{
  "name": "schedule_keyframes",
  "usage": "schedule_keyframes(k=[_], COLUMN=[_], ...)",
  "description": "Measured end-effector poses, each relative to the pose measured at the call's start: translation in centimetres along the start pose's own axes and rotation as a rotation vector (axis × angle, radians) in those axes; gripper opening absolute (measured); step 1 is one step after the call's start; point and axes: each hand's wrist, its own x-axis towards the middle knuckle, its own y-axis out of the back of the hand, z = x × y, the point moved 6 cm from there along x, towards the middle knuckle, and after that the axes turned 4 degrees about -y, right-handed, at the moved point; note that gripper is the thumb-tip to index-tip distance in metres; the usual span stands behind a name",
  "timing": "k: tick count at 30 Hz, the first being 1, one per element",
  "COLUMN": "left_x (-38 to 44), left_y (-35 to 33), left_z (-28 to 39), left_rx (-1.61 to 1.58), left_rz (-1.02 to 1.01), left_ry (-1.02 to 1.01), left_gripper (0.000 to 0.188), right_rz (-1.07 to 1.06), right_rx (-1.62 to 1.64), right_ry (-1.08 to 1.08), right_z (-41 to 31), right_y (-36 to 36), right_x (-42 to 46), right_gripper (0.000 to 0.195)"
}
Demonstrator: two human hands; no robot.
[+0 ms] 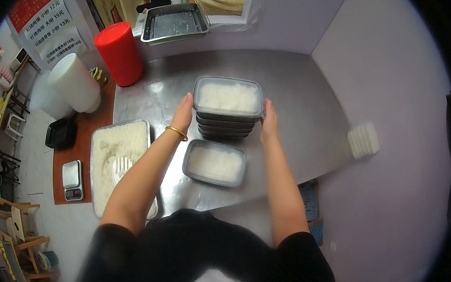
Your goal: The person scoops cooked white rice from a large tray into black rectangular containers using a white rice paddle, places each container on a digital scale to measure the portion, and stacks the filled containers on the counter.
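A stack of black plastic food containers [225, 127] stands on the steel tabletop, topped by a container of white rice under a transparent lid [228, 96]. My left hand [184, 111] presses against the left side of the stack near its top, a gold bangle on the wrist. Against the right side rests my right hand [269, 122], so the stack sits between both palms. Nearer my body lies a single rice-filled container [214, 163] with a lid on it. Left of it, under my left forearm, a metal tray of cooked rice [107, 178] holds a white slotted rice paddle [121, 167].
A digital kitchen scale [72, 180] and black empty containers [60, 133] occupy the brown board at left. Behind them stand stacked translucent lids or tubs [74, 83] and a red cylindrical canister [118, 54]. A metal pan [175, 22] rests on the hatch ledge. A wall bounds the right.
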Motion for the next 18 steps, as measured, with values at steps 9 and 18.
schedule_keyframes(k=[9, 18], left_x=[-0.7, -0.2], left_y=[-2.6, -2.3], left_z=[3.4, 2.9], left_rx=[0.069, 0.056], left_rz=[0.078, 0.053], left_ry=[-0.109, -0.128], left_gripper=[0.059, 0.058], right_rz=[-0.056, -0.060], right_rx=[0.223, 0.286], right_ry=[-0.245, -0.222], right_z=[0.3, 1.5], right_y=[-2.9, -2.6], right_x=[1.0, 1.9], right_gripper=[0.049, 0.045])
